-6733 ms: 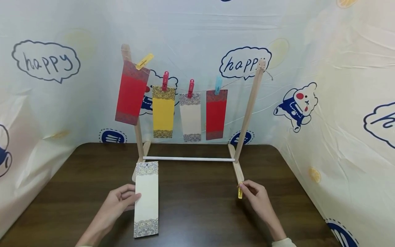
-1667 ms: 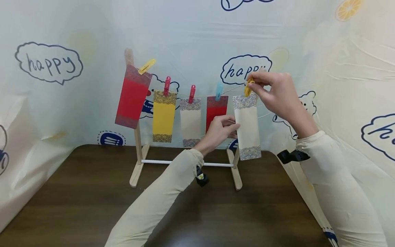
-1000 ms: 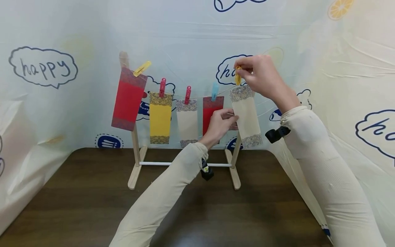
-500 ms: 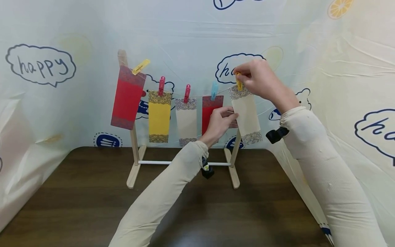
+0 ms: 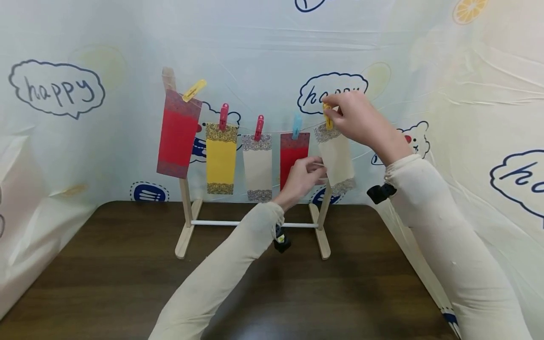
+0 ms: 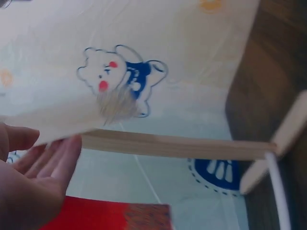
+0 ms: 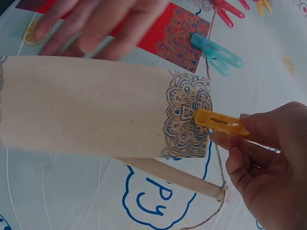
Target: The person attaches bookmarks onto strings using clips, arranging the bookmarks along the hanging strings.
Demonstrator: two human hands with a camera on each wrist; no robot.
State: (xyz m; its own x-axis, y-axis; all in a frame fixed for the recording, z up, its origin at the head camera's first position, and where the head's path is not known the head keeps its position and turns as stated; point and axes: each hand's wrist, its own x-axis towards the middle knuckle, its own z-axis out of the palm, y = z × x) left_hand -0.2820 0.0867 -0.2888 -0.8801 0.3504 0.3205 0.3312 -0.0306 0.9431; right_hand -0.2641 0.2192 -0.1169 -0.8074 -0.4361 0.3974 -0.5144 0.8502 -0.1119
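At the right end of the line, my right hand (image 5: 354, 115) pinches a yellow clothespin (image 7: 218, 120) between thumb and fingers. The clothespin's jaws sit over the patterned top edge of a white paper card (image 7: 96, 105), at the twine (image 7: 218, 163). The card hangs slightly tilted, and its lower end is blurred in the left wrist view. My left hand (image 5: 301, 177) is at the card's left edge, its fingers loosely spread and overlapping the edge in the left wrist view. Part of the red card (image 5: 293, 153) is hidden behind that hand.
A wooden stand with a white crossbar (image 5: 212, 223) carries the twine. A large red card (image 5: 176, 137), a yellow card (image 5: 221, 163) and another white card (image 5: 257, 165) hang to the left on clothespins. The dark table (image 5: 127, 264) lies below; a printed curtain (image 5: 255, 56) hangs behind.
Earlier the white card and yellow clothespin were low over the table, one in each hand. Both came up to the line; the clothespin went down onto the card's top, and the left fingers loosened.
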